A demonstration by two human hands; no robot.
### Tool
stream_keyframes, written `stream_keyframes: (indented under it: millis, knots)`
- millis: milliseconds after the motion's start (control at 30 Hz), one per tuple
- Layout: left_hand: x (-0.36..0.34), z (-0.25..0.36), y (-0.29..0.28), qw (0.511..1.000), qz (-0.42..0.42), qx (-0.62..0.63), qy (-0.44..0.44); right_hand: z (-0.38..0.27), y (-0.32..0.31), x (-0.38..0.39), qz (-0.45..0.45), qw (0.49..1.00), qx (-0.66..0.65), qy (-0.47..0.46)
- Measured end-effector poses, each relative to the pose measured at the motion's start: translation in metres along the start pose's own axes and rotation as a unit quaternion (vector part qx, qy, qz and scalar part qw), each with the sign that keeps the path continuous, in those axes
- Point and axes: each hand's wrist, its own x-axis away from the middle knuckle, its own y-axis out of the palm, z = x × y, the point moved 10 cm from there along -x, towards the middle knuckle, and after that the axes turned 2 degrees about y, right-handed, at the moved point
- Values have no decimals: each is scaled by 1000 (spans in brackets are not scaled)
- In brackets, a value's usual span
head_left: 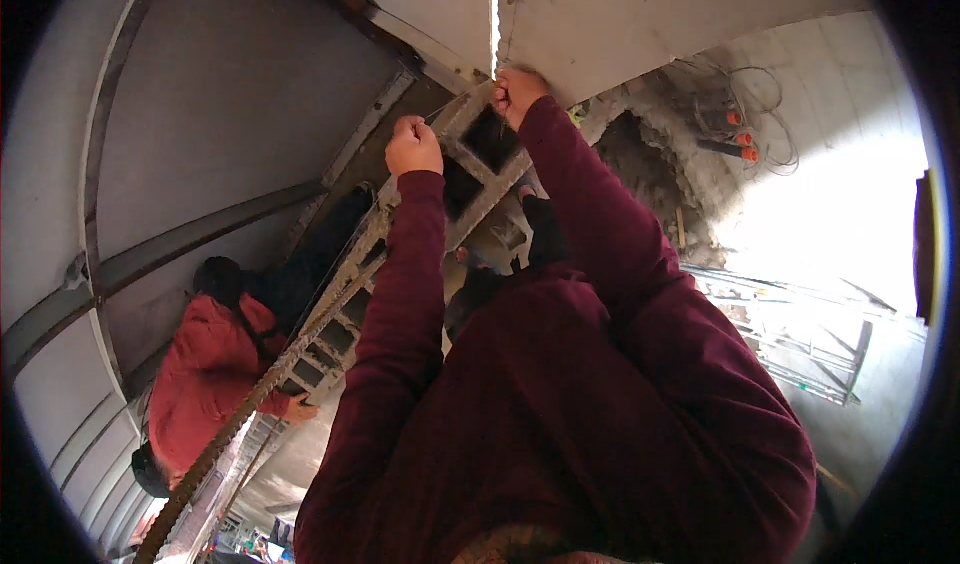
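— What are the hands doing?
— Left hand (413, 147) is fisted around a thin wire (447, 110); right hand (518, 91) curls shut on the metal frame (470, 144) overhead — beside the rebar (260, 389).

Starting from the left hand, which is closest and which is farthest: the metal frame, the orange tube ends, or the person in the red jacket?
From the left hand:
1. Metal frame, right beside it.
2. Person in the red jacket, below, to its left.
3. Orange tube ends, far right on the wall.
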Motion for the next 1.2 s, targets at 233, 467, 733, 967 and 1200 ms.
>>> stream_keyframes:
  millis: [233,467,733,967,1200]
  knots:
    - [12,40,-17,996,-32,23,80,7,26,13,-101,967,-234,4]
    - [14,65,-7,989,-68,47,127,-14,48,33,-92,991,-37,-95]
    - [-10,88,-25,991,-39,72,108,-10,98,60,-146,981,107,-75]
    - [28,105,-59,985,-34,85,147,-18,84,106,-263,958,111,-13]
    - [65,107,-92,983,-28,81,163,-13,78,131,-290,923,251,-9]
